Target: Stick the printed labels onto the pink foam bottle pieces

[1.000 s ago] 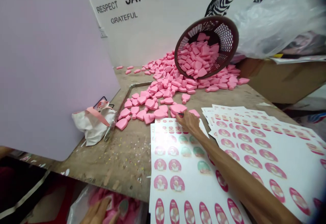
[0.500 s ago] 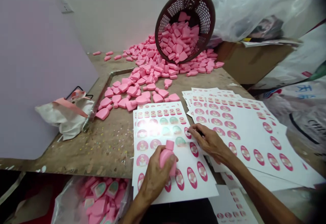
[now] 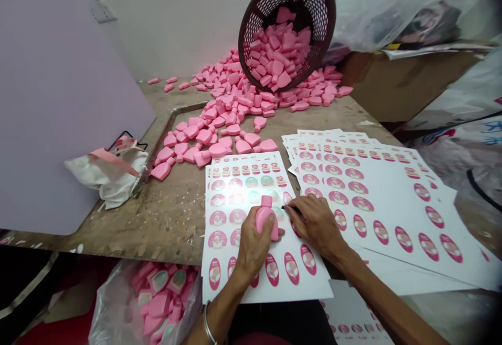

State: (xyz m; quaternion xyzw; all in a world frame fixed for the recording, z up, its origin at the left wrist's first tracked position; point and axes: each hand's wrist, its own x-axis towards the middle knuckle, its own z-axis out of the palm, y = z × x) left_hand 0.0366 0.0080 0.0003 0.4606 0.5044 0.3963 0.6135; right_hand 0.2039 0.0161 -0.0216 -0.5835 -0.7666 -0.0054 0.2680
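A pink plastic bottle with a narrow neck is gripped in my left hand, neck pointing away from me, above a white sticker sheet. My right hand pinches a thin black pointed tool, whose exact kind is hard to make out. The tool's tip is just right of the bottle, over a green sticker partly hidden behind the bottle and my hand. Pink oval and arched stickers, plus a few green ones, fill the rest of this sheet.
More sticker sheets lie fanned at the right. Behind, a brown basket tipped on its side spills pink bottles across the table. Labelled bottles fill a plastic bag below the edge. A white cloth bag sits at left.
My left hand has brought the bottle up the sheet, closer to the tool. My right hand has shifted from the red oval sticker toward the green sticker. The view has shifted slightly.
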